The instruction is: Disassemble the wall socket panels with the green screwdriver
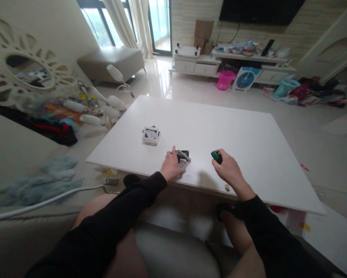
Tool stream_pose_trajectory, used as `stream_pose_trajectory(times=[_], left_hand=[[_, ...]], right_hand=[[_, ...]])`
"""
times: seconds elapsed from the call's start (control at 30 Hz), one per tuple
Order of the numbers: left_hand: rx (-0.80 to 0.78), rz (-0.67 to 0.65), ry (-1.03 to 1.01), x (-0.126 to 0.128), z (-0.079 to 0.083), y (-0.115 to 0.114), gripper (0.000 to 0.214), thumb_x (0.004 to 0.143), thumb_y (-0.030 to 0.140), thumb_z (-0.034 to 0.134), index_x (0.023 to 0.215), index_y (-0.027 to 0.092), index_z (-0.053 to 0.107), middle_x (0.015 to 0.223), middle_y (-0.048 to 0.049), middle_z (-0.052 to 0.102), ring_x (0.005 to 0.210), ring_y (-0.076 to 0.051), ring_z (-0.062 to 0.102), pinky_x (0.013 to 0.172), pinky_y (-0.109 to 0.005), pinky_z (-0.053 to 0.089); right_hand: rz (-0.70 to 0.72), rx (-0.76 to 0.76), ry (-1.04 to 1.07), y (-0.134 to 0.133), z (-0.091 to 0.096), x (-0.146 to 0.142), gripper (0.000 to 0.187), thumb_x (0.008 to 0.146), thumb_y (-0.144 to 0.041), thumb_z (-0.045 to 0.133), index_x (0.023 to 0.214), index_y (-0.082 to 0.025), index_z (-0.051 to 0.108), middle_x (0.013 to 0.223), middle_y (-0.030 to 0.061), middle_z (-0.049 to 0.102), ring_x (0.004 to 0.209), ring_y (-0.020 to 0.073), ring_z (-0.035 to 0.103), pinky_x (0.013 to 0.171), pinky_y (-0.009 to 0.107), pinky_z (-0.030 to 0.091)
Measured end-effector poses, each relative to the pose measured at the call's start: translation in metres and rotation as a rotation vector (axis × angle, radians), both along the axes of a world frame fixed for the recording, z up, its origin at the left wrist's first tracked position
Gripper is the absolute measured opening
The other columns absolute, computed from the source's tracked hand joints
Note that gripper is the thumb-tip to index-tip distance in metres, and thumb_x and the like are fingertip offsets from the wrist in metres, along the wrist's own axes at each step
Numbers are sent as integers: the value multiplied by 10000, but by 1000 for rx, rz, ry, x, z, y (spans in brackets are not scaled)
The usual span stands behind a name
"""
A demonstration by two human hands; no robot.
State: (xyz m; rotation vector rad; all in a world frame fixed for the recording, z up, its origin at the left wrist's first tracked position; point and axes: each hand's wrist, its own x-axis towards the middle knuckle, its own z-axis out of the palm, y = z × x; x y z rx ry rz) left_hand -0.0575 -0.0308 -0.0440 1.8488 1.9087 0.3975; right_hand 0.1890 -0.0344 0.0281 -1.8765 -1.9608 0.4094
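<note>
My left hand [171, 166] rests on the white table [249, 143] near its front edge, fingers pressed on a small black-and-silver device [183, 158]. A hand's width to the right, my right hand [228, 168] is closed around a small dark green object [216, 156] whose end sticks out past my fingers. Further back and to the left lies a small white square box with a black pattern [152, 135], untouched. Both of my arms are in black sleeves.
A beige sofa is under me, with a white cable [46, 199] and blue-grey cloth [37, 181] on the left. Beyond the table: a glossy floor, a pink basket [225, 80], a blue fan [245, 79], a TV cabinet and clutter at right.
</note>
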Motion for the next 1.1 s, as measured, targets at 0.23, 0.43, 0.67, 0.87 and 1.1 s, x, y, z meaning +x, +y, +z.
stream_pose_trajectory(times=[0.23,0.43,0.67,0.87,1.1], left_hand=[[9,231,43,-74,8,17,1164,686,346,827,1605,173,134,1456,-209,376,1317,-378,575,1088,-454,508],[-46,353,91,-123,23,20,1216,672,345,845,1615,184,94,1500,-233,316,1346,-423,568,1119,-505,501],[-62,405,73,-152,20,28,1367,624,390,919,1622,120,24,1539,-283,270,1437,-426,475,1160,-468,457],[174,327,262,-109,38,26,1215,696,449,880,1619,171,140,1670,-269,128,1552,-487,240,1268,-607,216],[181,-290,149,-16,50,2,607,854,280,674,1425,139,523,1570,-221,418,1449,-400,435,1220,-533,355]], right_hand=[[131,56,25,4,-4,-4,271,866,-260,587,1113,-214,689,1077,100,688,921,253,646,802,346,478],[169,-3,1,2,0,-9,288,871,-248,599,1124,-228,735,1032,85,661,870,235,635,782,332,472],[192,-18,-22,1,2,-11,260,874,-229,600,1097,-221,734,1045,87,688,896,236,642,773,327,459],[206,-11,-95,7,-6,0,247,880,-240,625,1094,-234,749,1008,78,690,851,222,634,737,317,442],[274,-40,-317,20,-20,27,277,844,-152,683,1065,-283,786,1012,64,739,951,255,618,758,344,449]])
